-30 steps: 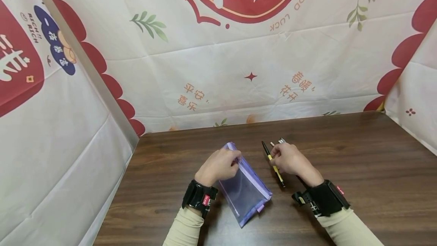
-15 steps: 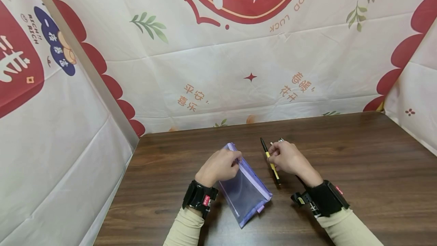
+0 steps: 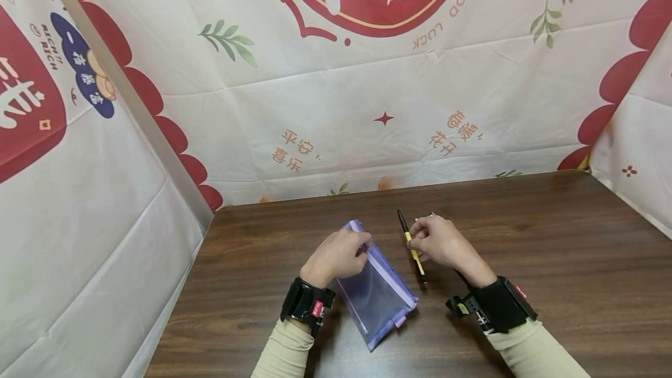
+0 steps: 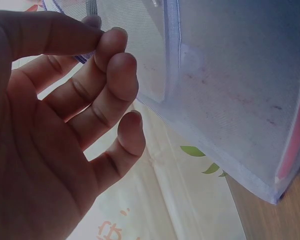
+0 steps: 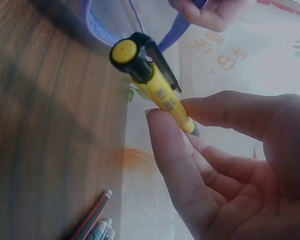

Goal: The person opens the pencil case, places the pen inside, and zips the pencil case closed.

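Observation:
In the head view my left hand (image 3: 336, 256) pinches the upper edge of a see-through purple mesh zip pouch (image 3: 374, 305). The left wrist view shows thumb and forefinger meeting at the pouch (image 4: 230, 100), with the other fingers bent loosely. To the right, my right hand (image 3: 442, 242) holds a yellow and black pen (image 3: 409, 237) between thumb and fingers. Seen closely in the right wrist view, the pen (image 5: 162, 95) points its yellow-capped clip end toward the camera. The pouch's purple rim (image 5: 101, 34) lies beyond it, apart from the pen.
Several pencils (image 5: 92, 217) lie on the brown wooden table (image 3: 252, 284), mostly hidden behind my right hand in the head view. A white printed cloth (image 3: 325, 92) hangs behind the table, with another cloth at the left.
My right hand has shifted slightly left, bringing the pen a little nearer the pouch and away from the pencils. The left hand and pouch have stayed put.

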Motion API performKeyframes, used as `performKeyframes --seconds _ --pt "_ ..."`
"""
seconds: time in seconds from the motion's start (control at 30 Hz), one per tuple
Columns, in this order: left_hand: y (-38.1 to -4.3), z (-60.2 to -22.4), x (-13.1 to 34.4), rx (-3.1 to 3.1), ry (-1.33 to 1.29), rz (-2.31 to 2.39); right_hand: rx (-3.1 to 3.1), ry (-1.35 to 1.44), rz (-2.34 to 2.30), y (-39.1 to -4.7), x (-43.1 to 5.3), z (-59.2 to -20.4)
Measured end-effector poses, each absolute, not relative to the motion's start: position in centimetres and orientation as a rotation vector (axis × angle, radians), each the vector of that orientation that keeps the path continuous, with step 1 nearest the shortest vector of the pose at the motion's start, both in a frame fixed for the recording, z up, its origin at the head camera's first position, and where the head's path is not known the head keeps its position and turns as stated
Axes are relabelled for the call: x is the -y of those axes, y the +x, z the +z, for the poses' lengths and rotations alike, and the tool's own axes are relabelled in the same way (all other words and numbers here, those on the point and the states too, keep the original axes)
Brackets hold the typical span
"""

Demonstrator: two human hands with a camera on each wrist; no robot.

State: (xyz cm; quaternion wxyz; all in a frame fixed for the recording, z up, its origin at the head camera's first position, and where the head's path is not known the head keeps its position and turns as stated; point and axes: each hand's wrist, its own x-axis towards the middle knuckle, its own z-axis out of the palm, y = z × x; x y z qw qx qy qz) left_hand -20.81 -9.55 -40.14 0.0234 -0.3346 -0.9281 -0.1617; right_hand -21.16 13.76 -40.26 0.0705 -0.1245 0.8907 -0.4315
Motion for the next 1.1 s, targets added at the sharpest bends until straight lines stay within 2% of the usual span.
performKeyframes --seconds 1.1 --pt "-20.9 -40.4 9.5 2.855 -1.041 -0.489 -2.602 -0.359 -1.397 -20.6 -11.5 -41.5"
